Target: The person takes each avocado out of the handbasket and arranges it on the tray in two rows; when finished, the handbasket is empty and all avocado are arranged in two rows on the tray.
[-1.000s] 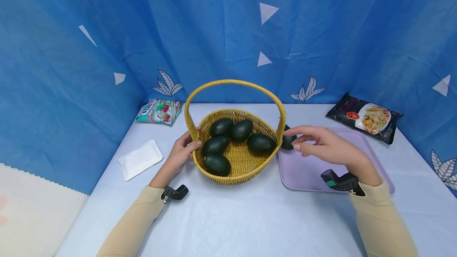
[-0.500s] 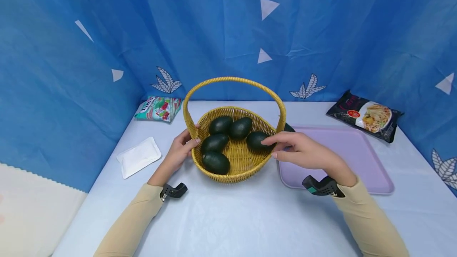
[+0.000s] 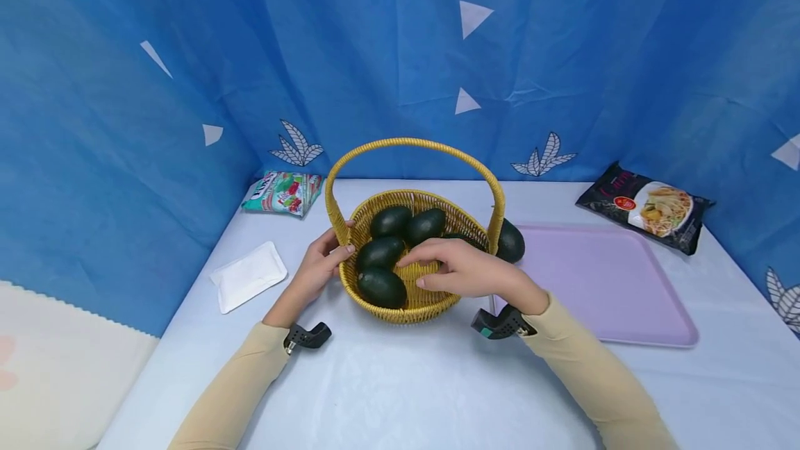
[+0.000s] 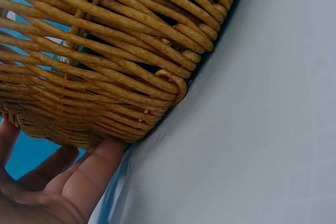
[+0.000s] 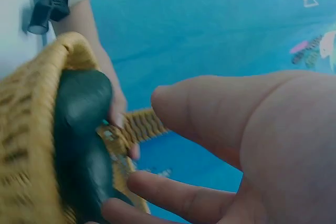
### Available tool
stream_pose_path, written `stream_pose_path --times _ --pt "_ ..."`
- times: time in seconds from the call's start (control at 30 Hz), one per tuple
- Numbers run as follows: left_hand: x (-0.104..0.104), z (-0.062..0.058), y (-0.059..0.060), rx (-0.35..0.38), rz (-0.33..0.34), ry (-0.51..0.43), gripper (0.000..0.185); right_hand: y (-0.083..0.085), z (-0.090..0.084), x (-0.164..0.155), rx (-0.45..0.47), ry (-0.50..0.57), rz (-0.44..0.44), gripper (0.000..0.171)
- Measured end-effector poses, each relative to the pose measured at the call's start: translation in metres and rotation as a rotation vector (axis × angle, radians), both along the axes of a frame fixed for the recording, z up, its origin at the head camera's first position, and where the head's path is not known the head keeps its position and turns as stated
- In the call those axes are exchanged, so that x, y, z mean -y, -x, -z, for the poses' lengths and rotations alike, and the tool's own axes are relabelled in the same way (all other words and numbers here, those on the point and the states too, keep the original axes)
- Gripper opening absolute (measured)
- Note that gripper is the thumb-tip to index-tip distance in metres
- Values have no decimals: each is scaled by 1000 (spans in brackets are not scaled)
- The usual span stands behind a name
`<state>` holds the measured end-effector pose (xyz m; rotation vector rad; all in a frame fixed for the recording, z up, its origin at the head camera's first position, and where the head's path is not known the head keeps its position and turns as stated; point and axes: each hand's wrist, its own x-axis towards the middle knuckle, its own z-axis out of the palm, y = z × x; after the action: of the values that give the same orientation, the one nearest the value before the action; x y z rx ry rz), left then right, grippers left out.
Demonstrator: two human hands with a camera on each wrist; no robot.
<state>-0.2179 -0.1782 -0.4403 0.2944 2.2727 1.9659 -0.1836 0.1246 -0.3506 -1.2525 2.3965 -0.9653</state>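
A woven basket with a tall hoop handle sits in the middle of the table. The left hand rests against the basket's outer wall at about nine o'clock, thumb at the rim and fingers laid along the weave; the left wrist view shows the fingers lying fairly straight against the wicker, touching it without curling round anything.

The right hand reaches over the basket's rim from about four o'clock, palm down, its fingers spread loosely above the fruit inside. Its fingertips are just beside the avocados at the centre, and in the right wrist view the fingers touch a dark avocado against the basket wall. Whether they press or grip it cannot be told; no pinch shows.

Four avocados show clearly in the basket: two at twelve o'clock, one at nine o'clock and one at seven o'clock. Another avocado lies outside the basket at three o'clock, on the corner of a lilac tray.

At the table's eleven o'clock lies a green snack packet, at nine o'clock a white pouch, and at two o'clock a black noodle packet.
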Motion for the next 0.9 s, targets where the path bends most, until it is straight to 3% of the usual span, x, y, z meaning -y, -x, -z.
stream_pose_path --times 0.4,0.9 --pt "0 -1 -1 22 1 -3 54 4 12 46 4 -115 -98 34" --pt "0 0 1 69 -2 -19 54 -1 20 52 19 -195 -64 35"
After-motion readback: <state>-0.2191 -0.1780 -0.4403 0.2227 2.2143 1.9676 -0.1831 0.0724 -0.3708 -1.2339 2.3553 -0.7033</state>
